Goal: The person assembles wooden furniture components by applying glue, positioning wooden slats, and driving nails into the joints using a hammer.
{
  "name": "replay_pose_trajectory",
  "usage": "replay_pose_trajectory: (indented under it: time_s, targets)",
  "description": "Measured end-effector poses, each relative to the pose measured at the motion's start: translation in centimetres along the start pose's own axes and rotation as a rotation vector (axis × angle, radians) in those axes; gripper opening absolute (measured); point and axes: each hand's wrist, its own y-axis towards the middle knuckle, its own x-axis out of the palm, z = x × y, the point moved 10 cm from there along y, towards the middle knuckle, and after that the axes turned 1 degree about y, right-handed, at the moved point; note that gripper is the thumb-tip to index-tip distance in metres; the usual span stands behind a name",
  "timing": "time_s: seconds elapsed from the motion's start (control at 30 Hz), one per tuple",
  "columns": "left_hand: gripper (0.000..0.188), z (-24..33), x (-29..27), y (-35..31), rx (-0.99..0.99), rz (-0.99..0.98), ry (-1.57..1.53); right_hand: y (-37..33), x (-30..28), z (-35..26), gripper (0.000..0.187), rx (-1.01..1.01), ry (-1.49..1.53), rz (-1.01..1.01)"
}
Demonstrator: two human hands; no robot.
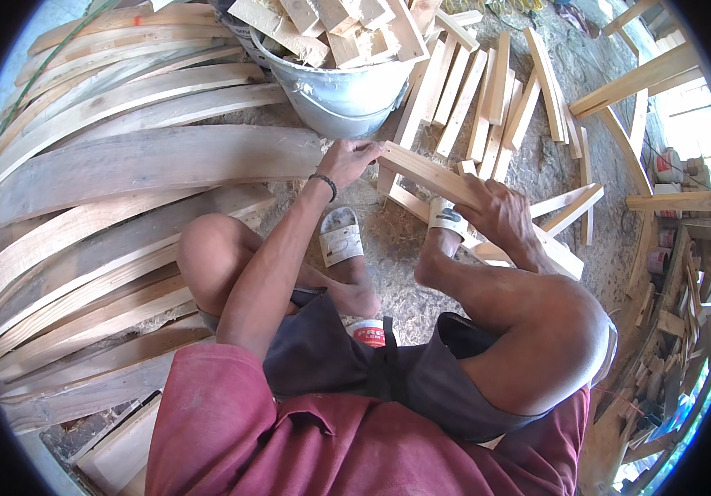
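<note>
A pale wooden slat (431,174) is held at a slant between my two hands, its upper left end just below the bucket. The closed fingers of my left hand (349,164) are at that end, pinched against its edge; the fingertips are partly hidden. Farther down its length, my right hand (497,208) is wrapped over the slat with the fingers bent around it. The slat's lower right end (562,255) sticks out past my right wrist, above my right shin. Other short slats (459,95) lie on the floor beyond.
A grey bucket (339,95) heaped with wood offcuts (347,29) stands ahead. Long curved boards (148,169) are stacked at left. A wooden frame (636,78) rises at right, near piled scraps (661,347). A small tub (368,332) sits between my legs.
</note>
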Motion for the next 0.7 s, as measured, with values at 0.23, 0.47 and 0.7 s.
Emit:
replay_pose_trajectory:
  time_s: [0.23,0.47,0.7]
  targets:
    - [0.039,-0.7,0.0,0.1,0.02,0.009,0.015,0.1,0.7,0.0,0.055,-0.008,0.018,0.016]
    - [0.04,0.1,-0.1,-0.3,0.01,0.016,0.029,-0.3,0.9,0.0,0.055,-0.003,0.027,0.026]
    - [0.045,0.9,-0.3,-0.8,0.045,0.094,0.117,-0.5,1.1,0.0,0.055,-0.001,0.033,0.029]
